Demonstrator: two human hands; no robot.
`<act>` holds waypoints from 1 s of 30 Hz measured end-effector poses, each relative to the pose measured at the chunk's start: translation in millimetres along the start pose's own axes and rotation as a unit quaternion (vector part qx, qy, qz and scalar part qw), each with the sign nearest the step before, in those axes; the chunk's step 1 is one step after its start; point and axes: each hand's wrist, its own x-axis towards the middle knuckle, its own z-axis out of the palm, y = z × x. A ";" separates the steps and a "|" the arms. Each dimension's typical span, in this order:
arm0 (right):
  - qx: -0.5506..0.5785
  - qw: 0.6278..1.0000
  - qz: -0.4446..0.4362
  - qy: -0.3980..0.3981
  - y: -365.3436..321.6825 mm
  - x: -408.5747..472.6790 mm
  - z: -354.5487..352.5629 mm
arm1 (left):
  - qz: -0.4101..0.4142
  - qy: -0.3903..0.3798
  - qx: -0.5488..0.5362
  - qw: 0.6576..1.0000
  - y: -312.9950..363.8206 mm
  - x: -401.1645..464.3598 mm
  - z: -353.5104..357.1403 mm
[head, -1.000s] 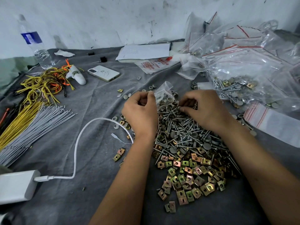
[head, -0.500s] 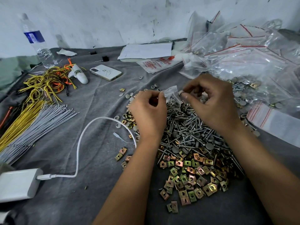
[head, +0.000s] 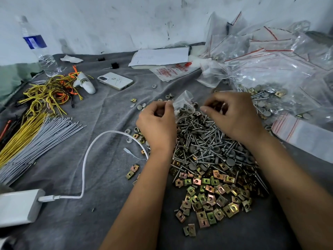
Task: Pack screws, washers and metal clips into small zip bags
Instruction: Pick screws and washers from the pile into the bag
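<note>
The left hand (head: 156,121) pinches a small clear bag (head: 183,105) holding washers, and the right hand (head: 232,114), fingers curled together, pinches something small beside it. Both hover over the far edge of the screw pile (head: 203,145); the clips (head: 209,197) lie nearer the person.

A scuffed, whitewashed wall (head: 126,20) marked with dark flecks and scrapes runs along the back, meeting a worktop covered by a wrinkled grey cloth (head: 75,221), while a pale green surface (head: 10,78) shows at the far left, all under soft, even light.
</note>
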 end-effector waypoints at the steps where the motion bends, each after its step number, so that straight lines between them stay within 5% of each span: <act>1: -0.021 0.998 0.009 -0.058 2.0 -0.1 0.0 | -0.012 0.006 -0.011 1.000 0.5 0.5 -0.1; 4: -0.048 0.980 0.029 -0.192 6.3 -0.1 0.8 | -0.032 0.012 -0.030 0.999 1.3 2.1 -0.7; 8: -0.041 0.965 0.040 -0.256 8.5 3.0 -1.0 | -0.034 0.015 -0.034 0.999 2.4 1.8 -1.4; 16: -0.099 0.972 0.009 -0.212 3.8 -0.6 10.6 | -0.031 0.020 -0.043 0.998 1.6 1.3 -1.5; 24: -0.171 0.951 0.002 -0.257 -2.3 -0.5 14.1 | -0.038 0.021 -0.039 0.998 3.0 -0.3 -1.7; 30: -0.078 0.968 0.008 -0.236 -0.9 -4.2 10.3 | -0.034 0.026 -0.029 0.999 1.3 -0.2 -2.0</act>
